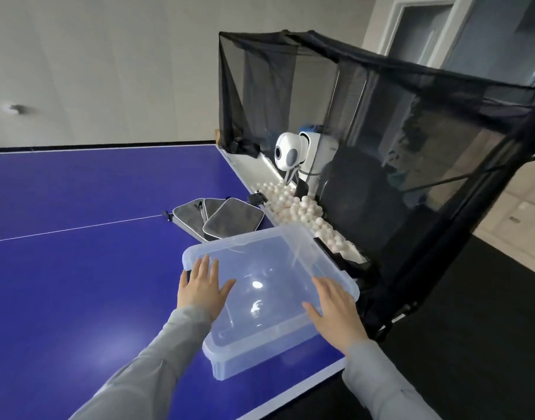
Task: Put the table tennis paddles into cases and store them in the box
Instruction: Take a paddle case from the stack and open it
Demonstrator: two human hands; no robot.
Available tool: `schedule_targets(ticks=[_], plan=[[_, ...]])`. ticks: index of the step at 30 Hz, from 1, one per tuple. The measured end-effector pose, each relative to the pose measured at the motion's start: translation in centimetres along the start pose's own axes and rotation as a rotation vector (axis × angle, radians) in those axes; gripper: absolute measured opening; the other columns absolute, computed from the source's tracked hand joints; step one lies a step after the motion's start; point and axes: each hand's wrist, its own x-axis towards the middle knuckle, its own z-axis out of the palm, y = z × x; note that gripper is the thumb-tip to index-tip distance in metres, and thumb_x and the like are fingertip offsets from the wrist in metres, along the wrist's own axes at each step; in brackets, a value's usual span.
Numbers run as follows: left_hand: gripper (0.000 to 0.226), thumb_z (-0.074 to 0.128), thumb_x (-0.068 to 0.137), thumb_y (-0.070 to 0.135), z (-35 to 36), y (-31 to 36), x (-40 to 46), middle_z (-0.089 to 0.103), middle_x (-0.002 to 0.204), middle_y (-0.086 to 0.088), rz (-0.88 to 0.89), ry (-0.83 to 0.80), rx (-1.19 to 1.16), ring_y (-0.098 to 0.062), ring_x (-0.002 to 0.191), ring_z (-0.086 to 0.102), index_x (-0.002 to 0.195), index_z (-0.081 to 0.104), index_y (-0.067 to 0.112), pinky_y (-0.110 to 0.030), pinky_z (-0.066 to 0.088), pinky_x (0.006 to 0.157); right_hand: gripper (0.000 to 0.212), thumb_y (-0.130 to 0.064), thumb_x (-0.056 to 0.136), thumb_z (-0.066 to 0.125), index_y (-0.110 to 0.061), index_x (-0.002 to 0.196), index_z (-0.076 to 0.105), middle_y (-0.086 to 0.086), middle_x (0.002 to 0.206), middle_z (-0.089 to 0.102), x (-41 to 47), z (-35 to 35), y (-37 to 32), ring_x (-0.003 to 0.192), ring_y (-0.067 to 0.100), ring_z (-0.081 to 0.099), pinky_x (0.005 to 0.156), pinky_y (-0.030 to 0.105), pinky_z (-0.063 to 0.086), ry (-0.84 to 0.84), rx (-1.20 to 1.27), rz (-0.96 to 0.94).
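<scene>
While the blue bench is carrying everything, grey paddle cases are being kept just behind the clear lidded box. Its lid is being pressed by the left hand and right hand, fingers flat and grasping nothing. White balls, seemingly trayed, are lying rightward.

There are two hands, a left hand and a right hand, and one clear plastic box on one blue table. Three grey paddle cases lie in a pile. One white ball machine stands under one black net, with too many white balls to count.
</scene>
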Motion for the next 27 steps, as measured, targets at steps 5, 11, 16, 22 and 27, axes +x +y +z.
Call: schedule_targets(ticks=[5,11,16,22,27], plan=[[0.071,0.019,0.095,0.060,0.7,0.3,4.8,0.005,0.161,0.000,-0.091,-0.014,0.027,-0.017,0.148,0.003,0.151,0.008,0.018,-0.040,0.008,0.120,0.061,-0.048,0.098,0.036,-0.019,0.149,0.019,-0.003,0.153,0.026,6.7,-0.6,1.8,0.143,0.015,0.022,0.112,0.033,0.025,-0.016,-0.074,-0.055],[0.071,0.020,0.095,0.061,1.5,-0.6,7.1,0.002,0.161,0.000,-0.209,-0.006,0.004,-0.017,0.148,0.001,0.151,0.009,0.018,-0.040,0.009,0.120,0.062,-0.046,0.098,0.039,-0.015,0.148,0.021,0.000,0.151,0.030,13.3,-0.8,1.4,0.141,0.016,0.025,0.112,0.032,0.026,-0.058,-0.107,-0.162],[0.074,0.021,0.094,0.061,2.6,-1.6,8.4,0.000,0.161,0.000,-0.330,0.000,-0.033,-0.017,0.148,0.000,0.152,0.006,0.018,-0.040,0.009,0.120,0.061,-0.043,0.097,0.041,-0.015,0.148,0.023,0.000,0.151,0.030,18.9,0.3,-0.1,0.142,0.017,0.024,0.112,0.036,0.026,-0.093,-0.067,-0.251],[0.078,0.023,0.092,0.065,4.1,-1.0,9.0,0.001,0.161,0.000,-0.508,0.036,-0.095,-0.017,0.148,0.003,0.152,0.004,0.018,-0.039,0.013,0.118,0.059,-0.041,0.097,0.044,-0.016,0.147,0.027,0.002,0.150,0.035,26.4,2.3,-1.1,0.140,0.021,0.028,0.110,0.037,0.026,-0.130,0.019,-0.300],[0.084,0.027,0.088,0.069,5.0,-0.7,9.5,0.004,0.160,0.005,-0.599,0.098,-0.152,-0.015,0.147,0.009,0.152,0.005,0.020,-0.037,0.026,0.114,0.058,-0.039,0.096,0.048,-0.009,0.144,0.034,0.011,0.142,0.045,33.2,4.1,-2.0,0.133,0.029,0.036,0.106,0.038,0.029,-0.158,0.103,-0.274]])
